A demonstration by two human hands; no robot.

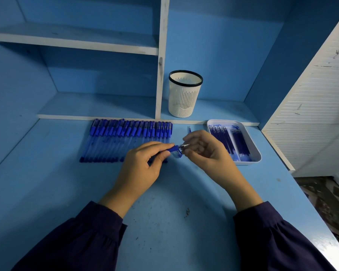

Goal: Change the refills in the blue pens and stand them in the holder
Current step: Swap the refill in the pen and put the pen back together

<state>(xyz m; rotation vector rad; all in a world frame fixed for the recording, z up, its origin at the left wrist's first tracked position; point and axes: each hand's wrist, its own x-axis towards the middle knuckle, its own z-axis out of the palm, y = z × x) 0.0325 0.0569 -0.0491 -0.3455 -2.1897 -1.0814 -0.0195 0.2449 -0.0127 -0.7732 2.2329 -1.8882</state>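
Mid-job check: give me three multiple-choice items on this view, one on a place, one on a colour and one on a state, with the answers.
1. Where is the tray of refills relative to the pen row?
A. Left of it.
B. Right of it, on the table.
C. Stacked on top of it.

2. What colour is the rim of the holder?
A. Black.
B. Red.
C. Yellow.

3. What is the state of the pen being worked on?
A. Standing in the holder.
B. Lying loose on the table.
C. Held between both hands.

Answers:
1 B: the tray lies at the table's right side, past the end of the row.
2 A: a black band tops the white slotted wall.
3 C: the left hand has its grip round the barrel, and the right hand pinches the tip end.
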